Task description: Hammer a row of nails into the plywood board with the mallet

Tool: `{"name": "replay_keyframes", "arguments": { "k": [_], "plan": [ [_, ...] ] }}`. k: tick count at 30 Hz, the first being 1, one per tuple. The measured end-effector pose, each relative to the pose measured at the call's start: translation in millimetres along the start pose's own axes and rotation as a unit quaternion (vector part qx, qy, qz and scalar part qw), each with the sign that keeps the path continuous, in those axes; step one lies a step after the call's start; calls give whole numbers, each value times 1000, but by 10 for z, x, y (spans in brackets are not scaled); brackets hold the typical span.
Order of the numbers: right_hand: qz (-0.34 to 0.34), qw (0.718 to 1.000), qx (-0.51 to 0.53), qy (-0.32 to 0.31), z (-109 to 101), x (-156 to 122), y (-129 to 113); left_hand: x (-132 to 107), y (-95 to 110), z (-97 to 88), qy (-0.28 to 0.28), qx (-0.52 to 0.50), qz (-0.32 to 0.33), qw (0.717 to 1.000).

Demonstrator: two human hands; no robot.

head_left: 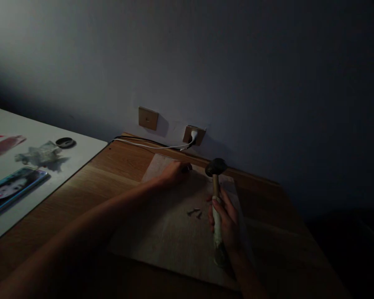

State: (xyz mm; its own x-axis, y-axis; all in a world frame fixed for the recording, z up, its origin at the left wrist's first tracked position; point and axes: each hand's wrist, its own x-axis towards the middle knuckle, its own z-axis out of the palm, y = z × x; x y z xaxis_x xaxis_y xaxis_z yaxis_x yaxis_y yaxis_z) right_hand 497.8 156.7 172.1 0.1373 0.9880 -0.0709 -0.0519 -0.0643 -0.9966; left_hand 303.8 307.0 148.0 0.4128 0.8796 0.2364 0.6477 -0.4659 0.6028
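My right hand [227,216] is wrapped around the handle of a hammer [216,182]. The hammer stands nearly upright in view, its dark head at the top and a pale grip below the wooden shaft. Over the far part of a wooden board [165,245], my left hand [176,172] is closed with its fingertips pinched near the surface. Shadow hides whatever those fingers hold. Several small screws or nails [195,213] lie loose in a cluster on the board, between my two hands.
Beneath the board is a wooden tabletop [90,195]. To the left, a white surface [77,160] bears a phone [15,189], a crumpled translucent wrapper [42,155] and a dark round lid [65,143]. A white plug [193,135] with cables sits in the wall socket behind.
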Motion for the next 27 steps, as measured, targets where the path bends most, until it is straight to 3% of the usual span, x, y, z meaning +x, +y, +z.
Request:
{"name": "replay_keyframes", "arguments": {
  "k": [14, 22, 27],
  "plan": [
    [-6, 1000, 6, 3, 32, 9, 7, 2, -75, 77, 7, 13, 31, 999],
    [6, 1000, -9, -10, 177, 96, -51, -23, -35, 51, 10, 29, 57, 998],
    [14, 1000, 11, -21, 241, 112, 8, -13, -14, 54, 2, 25, 34, 999]
  ]
}}
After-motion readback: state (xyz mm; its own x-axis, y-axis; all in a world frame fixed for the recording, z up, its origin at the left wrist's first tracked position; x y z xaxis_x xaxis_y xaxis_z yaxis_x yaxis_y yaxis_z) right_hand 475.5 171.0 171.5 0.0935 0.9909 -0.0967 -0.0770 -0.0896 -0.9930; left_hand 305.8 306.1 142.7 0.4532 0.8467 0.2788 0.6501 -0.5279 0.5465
